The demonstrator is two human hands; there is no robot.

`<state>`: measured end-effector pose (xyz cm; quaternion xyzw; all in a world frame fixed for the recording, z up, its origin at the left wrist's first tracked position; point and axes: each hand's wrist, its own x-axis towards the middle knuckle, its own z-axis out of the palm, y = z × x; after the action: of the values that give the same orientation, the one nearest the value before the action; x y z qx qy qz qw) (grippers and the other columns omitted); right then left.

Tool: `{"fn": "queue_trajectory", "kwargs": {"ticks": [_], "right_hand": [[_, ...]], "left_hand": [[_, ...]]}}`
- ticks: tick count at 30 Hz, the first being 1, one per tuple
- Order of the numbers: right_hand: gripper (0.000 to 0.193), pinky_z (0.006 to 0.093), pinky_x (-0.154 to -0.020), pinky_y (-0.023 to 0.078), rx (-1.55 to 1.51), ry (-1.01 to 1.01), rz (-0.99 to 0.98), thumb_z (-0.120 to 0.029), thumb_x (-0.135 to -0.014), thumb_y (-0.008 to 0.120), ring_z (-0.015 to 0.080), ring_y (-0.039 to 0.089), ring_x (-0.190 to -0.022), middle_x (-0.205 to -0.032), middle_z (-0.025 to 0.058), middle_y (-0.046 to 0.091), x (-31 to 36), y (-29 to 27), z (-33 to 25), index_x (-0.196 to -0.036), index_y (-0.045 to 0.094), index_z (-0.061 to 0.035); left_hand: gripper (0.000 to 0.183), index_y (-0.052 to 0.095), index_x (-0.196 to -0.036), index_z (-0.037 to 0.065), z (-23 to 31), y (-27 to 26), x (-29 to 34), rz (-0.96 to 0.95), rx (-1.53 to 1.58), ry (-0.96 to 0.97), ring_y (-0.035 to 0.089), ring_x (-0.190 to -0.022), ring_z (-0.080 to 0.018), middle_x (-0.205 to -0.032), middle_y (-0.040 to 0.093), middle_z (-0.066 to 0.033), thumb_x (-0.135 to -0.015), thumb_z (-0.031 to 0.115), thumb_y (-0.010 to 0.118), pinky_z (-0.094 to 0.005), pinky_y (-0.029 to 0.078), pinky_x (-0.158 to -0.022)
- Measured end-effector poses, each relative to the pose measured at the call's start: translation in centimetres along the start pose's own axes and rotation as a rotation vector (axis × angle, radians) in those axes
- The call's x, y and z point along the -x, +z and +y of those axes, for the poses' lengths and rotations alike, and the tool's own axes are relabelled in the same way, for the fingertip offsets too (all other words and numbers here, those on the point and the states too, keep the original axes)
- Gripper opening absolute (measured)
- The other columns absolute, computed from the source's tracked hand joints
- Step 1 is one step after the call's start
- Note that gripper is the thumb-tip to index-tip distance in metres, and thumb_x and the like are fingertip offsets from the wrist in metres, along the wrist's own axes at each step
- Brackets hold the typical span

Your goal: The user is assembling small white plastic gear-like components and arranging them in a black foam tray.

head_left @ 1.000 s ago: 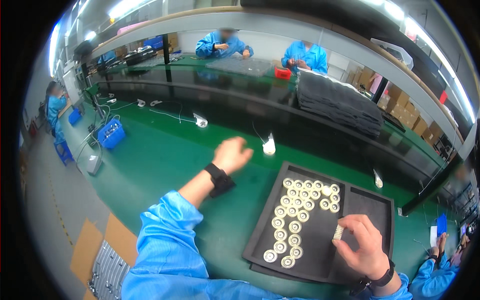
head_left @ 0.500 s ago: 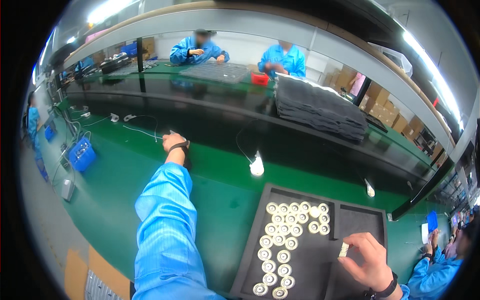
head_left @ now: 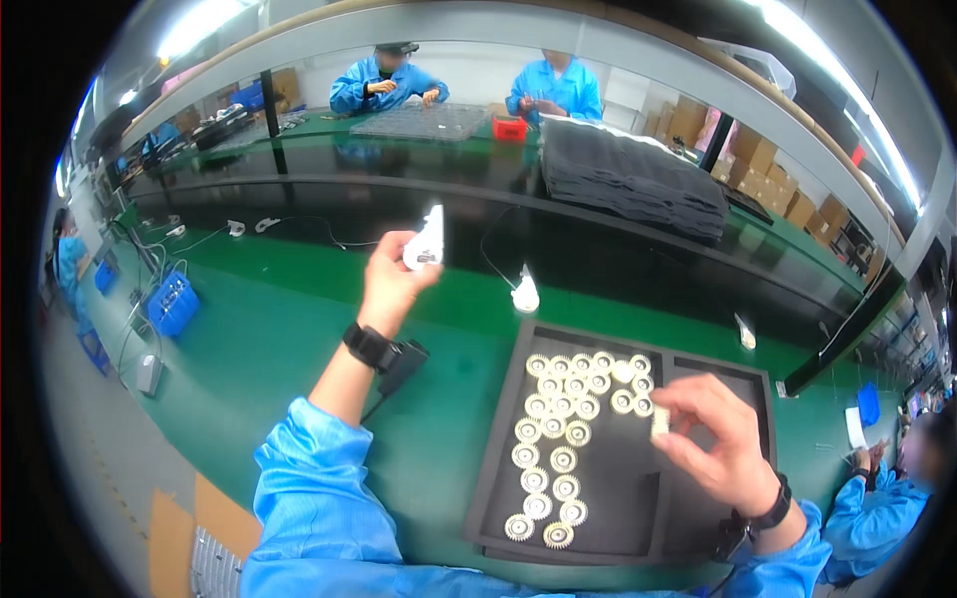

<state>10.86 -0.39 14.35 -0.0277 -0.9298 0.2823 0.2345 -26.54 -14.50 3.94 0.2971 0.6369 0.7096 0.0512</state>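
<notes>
My left hand (head_left: 391, 284) is raised over the far part of the bench, its fingers closed around a white plastic housing (head_left: 429, 239) with a pointed upper end. A thin cable trails to the left just behind that hand. Over the black foam tray (head_left: 618, 508), my right hand (head_left: 723, 439) pinches a cream toothed gear (head_left: 660, 423) between thumb and fingers, held edge-on. Rows of similar gears (head_left: 563, 459) lie flat in the tray's left compartment, several of them with metal-looking centres. The right compartment is partly covered by my right hand.
Another white housing (head_left: 525, 293) with a cable rests on the green bench (head_left: 449, 399) beyond the tray; one more (head_left: 745, 332) lies farther right. Dark sheets (head_left: 628, 179) are stacked behind. A blue bin (head_left: 171, 304) stands left. Co-workers in blue sit opposite and at right.
My left hand has lifted and come rightward, now showing the white housing in its grip. The right hand, still pinching the gear, has shifted up and slightly left over the tray.
</notes>
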Motion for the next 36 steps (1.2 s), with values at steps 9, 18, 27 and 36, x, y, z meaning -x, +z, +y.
{"fn": "queue_trajectory", "kwargs": {"ticks": [9,18,27,36], "right_hand": [[0.043,0.0248,-0.067,0.052,-0.215,-0.108,0.049,0.007,-0.080,0.066,0.0158,0.061,-0.085,-0.112,0.0120,0.057,-0.6,1.1,-1.4,-0.121,0.060,-0.0034],[0.036,0.0275,-0.070,0.050,-0.287,-0.054,-0.041,-0.004,-0.077,0.074,0.0165,0.061,-0.086,-0.100,0.0098,0.064,0.9,0.2,0.1,-0.111,0.062,-0.0015],[0.033,0.0275,-0.070,0.050,-0.335,0.013,-0.121,-0.006,-0.079,0.073,0.0167,0.061,-0.089,-0.103,0.0096,0.064,1.5,0.1,0.8,-0.110,0.065,-0.0023],[0.032,0.0276,-0.070,0.051,-0.187,-0.020,-0.093,-0.005,-0.077,0.074,0.0181,0.063,-0.087,-0.101,0.0103,0.064,1.5,0.4,-0.6,-0.107,0.064,-0.0021]], "left_hand": [[0.040,0.055,-0.109,0.000,11.9,9.3,14.0,-0.448,0.090,0.175,0.065,-0.085,-0.0139,-0.099,0.062,-0.0088,-0.072,-0.001,0.071,-0.0255,0.055,-0.069],[0.045,0.056,-0.109,0.000,12.4,10.8,17.1,-0.578,-0.007,0.285,0.067,-0.080,-0.0193,-0.097,0.060,-0.0103,-0.069,0.004,0.076,-0.0278,0.058,-0.065],[0.051,0.059,-0.107,-0.001,12.0,10.7,17.5,-0.591,-0.075,0.356,0.067,-0.072,-0.0111,-0.092,0.064,-0.0090,-0.066,0.013,0.085,-0.0214,0.054,-0.055],[0.052,0.059,-0.105,-0.002,11.9,10.4,17.9,-0.612,-0.093,0.347,0.065,-0.066,-0.0104,-0.090,0.063,-0.0101,-0.064,0.014,0.086,-0.0219,0.054,-0.053]]}}
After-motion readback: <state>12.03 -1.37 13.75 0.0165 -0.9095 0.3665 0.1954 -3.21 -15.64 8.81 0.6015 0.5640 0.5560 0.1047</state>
